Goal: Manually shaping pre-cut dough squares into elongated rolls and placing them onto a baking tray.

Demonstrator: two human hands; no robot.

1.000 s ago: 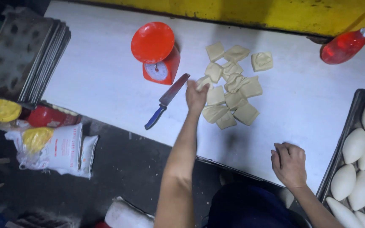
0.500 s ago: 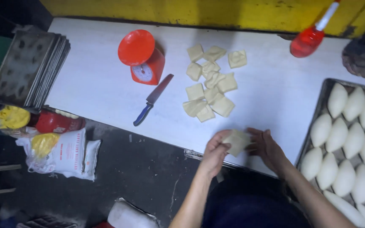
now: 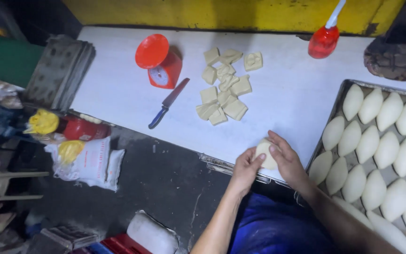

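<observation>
A pale dough piece (image 3: 265,151) sits at the near edge of the white table (image 3: 287,99), held between both hands. My left hand (image 3: 246,168) cups its left side and my right hand (image 3: 287,160) wraps over its right side. Farther back lies a pile of several cut dough squares (image 3: 224,89). At the right, a dark metal tray (image 3: 337,106) carries several rows of shaped oval dough pieces (image 3: 377,146).
A red kitchen scale (image 3: 158,63) and a blue-handled knife (image 3: 167,103) lie left of the pile. A red squeeze bottle (image 3: 324,40) stands at the back. Stacked grey trays (image 3: 57,70) rest at the table's left end. Sacks and bags (image 3: 83,155) sit on the floor.
My left hand took a dough square from the pile and brought it to the near edge. Both hands now close around it, and it looks rounder.
</observation>
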